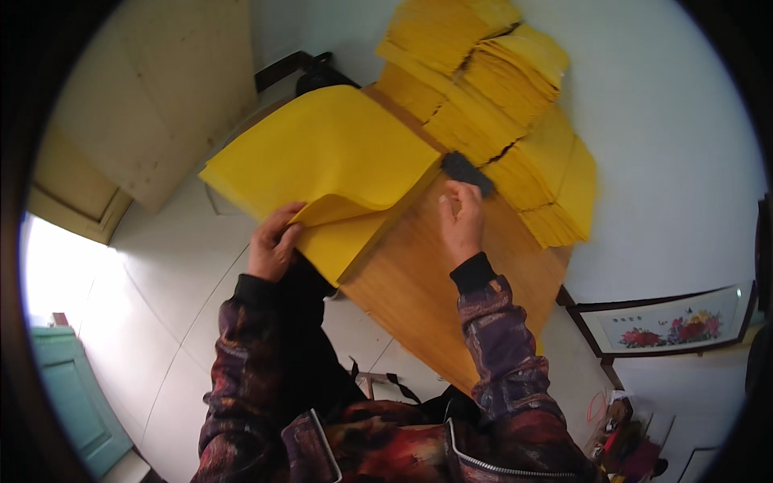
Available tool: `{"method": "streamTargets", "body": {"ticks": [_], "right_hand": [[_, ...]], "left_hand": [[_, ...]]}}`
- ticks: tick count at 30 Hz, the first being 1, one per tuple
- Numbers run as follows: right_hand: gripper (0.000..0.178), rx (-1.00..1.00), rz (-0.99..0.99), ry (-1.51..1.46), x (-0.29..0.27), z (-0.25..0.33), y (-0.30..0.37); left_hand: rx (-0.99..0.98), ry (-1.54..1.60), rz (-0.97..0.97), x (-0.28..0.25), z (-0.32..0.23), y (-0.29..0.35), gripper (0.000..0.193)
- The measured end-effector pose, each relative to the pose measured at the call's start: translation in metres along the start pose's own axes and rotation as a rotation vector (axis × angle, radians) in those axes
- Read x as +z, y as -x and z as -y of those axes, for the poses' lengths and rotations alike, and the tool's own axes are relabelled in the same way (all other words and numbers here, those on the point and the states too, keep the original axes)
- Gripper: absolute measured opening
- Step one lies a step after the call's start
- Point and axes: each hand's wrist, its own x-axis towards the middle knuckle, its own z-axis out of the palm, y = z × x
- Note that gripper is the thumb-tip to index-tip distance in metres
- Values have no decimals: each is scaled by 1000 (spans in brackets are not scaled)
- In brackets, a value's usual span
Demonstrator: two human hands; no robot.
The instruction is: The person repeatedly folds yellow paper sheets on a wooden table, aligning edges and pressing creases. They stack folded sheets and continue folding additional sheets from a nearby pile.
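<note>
A thick stack of yellow paper sheets (322, 145) lies on a wooden table, its lower left part reaching past the edge. My left hand (275, 240) pinches the near corner of the top sheet between thumb and fingers. That corner is lifted and curved, showing the yellow sheet beneath. Over the table, right of the stack, my right hand (463, 221) hovers with loosely bent fingers, thumb and index apart and nothing visible between them. A dark grey cloth-like pad (467, 173) lies just beyond its fingertips.
Several piles of folded yellow paper (515, 121) line the far right side of the wooden table (427, 298), against the wall. A framed flower picture (664, 322) leans at the right. Pale wooden panels (161, 88) stand at the left, and a teal cabinet door (76, 394) lower down.
</note>
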Motion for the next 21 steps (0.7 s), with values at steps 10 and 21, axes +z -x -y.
{"method": "streamTargets", "body": {"ticks": [10,21], "right_hand": [[41,143,341,897,-5,-74,-25],[25,-354,450,-18,1,38,36]], "left_hand": [[-249,-14,-27,0,-4,4,30],[-217,152,-33,3,-2,3,27]]}}
